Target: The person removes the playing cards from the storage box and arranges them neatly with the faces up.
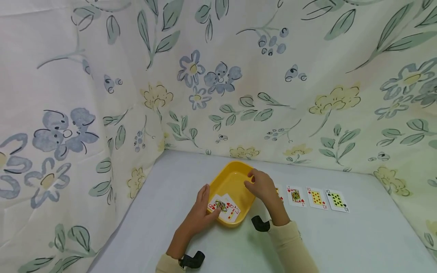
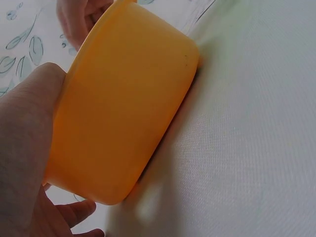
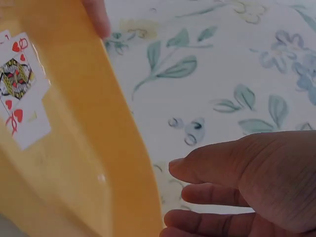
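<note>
A yellow plastic tray (image 1: 235, 184) lies slantwise on the table, with a queen of hearts (image 1: 218, 204) and another red-pip card (image 1: 233, 215) overlapping at its near end. My left hand (image 1: 198, 217) grips the left side of the tray, thumb over the rim by the cards. The left wrist view shows the fingers against the outer wall (image 2: 123, 103). Near the far right rim hovers my right hand (image 1: 263, 185), fingers loosely bent and holding nothing. In the right wrist view its fingertips (image 3: 180, 170) are apart from the tray.
To the right of the tray runs a row of face-up cards: a jack of hearts (image 1: 296, 196), a ten of diamonds (image 1: 316, 198) and a black ten (image 1: 338, 201). Another card (image 1: 278, 190) is partly hidden by the right hand. A floral curtain (image 1: 259, 94) hangs behind the table.
</note>
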The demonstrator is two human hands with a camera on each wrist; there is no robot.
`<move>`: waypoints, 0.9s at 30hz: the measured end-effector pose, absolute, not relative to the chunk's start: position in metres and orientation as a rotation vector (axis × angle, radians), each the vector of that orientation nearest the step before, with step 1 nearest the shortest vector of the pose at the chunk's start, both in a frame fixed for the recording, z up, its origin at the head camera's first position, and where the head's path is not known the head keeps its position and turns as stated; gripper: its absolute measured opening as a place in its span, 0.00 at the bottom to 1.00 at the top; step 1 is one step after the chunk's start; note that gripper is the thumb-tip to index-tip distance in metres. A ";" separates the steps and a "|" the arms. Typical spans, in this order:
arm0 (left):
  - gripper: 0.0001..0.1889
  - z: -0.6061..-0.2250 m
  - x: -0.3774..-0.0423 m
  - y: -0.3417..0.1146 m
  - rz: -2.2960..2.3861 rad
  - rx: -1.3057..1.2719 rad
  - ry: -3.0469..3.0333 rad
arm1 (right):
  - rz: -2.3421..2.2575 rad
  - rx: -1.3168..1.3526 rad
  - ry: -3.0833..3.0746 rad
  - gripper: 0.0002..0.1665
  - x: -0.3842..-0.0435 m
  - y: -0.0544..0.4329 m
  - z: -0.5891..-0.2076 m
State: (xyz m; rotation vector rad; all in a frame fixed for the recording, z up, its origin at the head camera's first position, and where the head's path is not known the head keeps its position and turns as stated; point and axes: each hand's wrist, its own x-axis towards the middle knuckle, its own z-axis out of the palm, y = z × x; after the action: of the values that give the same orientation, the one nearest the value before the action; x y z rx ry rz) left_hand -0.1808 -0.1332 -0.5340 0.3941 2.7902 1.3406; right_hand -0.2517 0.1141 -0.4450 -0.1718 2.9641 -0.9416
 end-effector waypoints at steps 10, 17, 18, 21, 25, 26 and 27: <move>0.50 -0.534 -0.181 -0.133 1.344 0.421 2.807 | -0.738 -0.348 2.940 0.13 -0.276 0.070 -0.463; 0.49 -0.535 -0.179 -0.132 1.347 0.438 2.808 | -0.803 -0.407 2.818 0.09 -0.283 0.054 -0.483; 0.49 -0.535 -0.179 -0.132 1.341 0.442 2.811 | -0.805 -0.410 2.806 0.09 -0.284 0.053 -0.485; 0.49 -0.534 -0.180 -0.132 1.340 0.454 2.819 | -0.789 -0.409 2.774 0.10 -0.285 0.048 -0.491; 0.49 -0.534 -0.180 -0.133 1.349 0.469 2.820 | -0.760 -0.404 2.748 0.11 -0.283 0.042 -0.494; 0.49 -0.535 -0.181 -0.134 1.350 0.473 2.822 | -0.759 -0.405 2.743 0.12 -0.282 0.040 -0.494; 0.49 -0.535 -0.181 -0.134 1.354 0.474 2.821 | -0.753 -0.410 2.740 0.13 -0.282 0.039 -0.494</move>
State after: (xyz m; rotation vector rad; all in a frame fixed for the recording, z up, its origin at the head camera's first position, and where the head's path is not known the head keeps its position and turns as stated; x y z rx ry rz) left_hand -0.1808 -0.1337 -0.5353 0.4743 2.8206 1.3538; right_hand -0.2819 0.0387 -0.4941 -0.4096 2.7399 -0.7525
